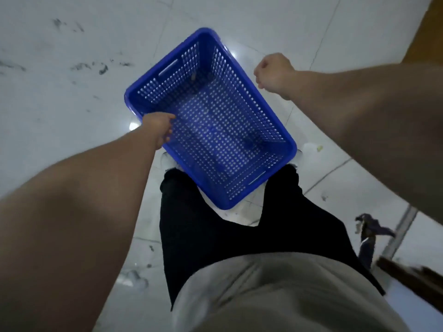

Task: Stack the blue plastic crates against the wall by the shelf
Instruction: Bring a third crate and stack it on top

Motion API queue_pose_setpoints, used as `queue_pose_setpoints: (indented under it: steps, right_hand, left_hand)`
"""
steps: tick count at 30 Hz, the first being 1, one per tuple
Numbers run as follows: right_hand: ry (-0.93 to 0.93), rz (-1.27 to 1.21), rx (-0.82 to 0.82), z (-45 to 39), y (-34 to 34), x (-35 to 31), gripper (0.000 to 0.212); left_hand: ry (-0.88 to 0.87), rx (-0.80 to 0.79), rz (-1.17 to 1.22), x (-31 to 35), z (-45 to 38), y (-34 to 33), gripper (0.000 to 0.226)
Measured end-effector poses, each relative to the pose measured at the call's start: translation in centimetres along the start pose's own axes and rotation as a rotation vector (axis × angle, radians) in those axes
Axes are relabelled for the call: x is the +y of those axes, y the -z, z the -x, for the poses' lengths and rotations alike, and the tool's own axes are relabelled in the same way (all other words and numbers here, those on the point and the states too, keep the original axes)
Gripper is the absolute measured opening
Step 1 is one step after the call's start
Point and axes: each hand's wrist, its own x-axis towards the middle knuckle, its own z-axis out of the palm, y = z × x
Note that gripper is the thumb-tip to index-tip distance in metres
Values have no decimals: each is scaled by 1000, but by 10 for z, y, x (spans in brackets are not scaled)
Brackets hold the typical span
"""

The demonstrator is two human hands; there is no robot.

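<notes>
One blue plastic crate [211, 121] with perforated walls and slot handles hangs empty above the floor in front of my legs, tilted, its long axis running from upper left to lower right. My left hand [159, 130] grips the crate's near-left long rim, fingers curled over the edge into the inside. My right hand [273, 73] is off to the right of the crate, apart from it, fingers curled into a loose fist with nothing in it. No other crates, wall or shelf show in this view.
White tiled floor [72, 92] with dark scuff marks lies all around. My black trousers [215, 236] and shoes are below the crate. A dark cloth-like object [371, 231] and a dark wooden edge [412, 276] sit at the lower right. A brown surface [429, 32] shows top right.
</notes>
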Motion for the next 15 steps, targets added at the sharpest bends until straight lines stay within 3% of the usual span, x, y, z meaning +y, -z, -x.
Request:
queue_pose_setpoints:
  steps: [5, 6, 9, 10, 15]
  right_hand:
    - [16, 134, -89, -63, -32, 56, 23]
    - [-1, 135, -95, -80, -39, 69, 27]
    - [-61, 109, -114, -131, -79, 109, 48]
    - [-96, 95, -112, -145, -92, 118, 57]
    - [-143, -78, 72, -191, -141, 151, 57]
  left_hand:
    - [134, 196, 68, -61, -53, -15, 6]
    - [149, 241, 58, -74, -70, -24, 12]
    - [152, 357, 37, -109, -114, -45, 62]
    - [150, 387, 49, -116, -125, -52, 67]
    - [69, 458, 167, -141, -165, -73, 42]
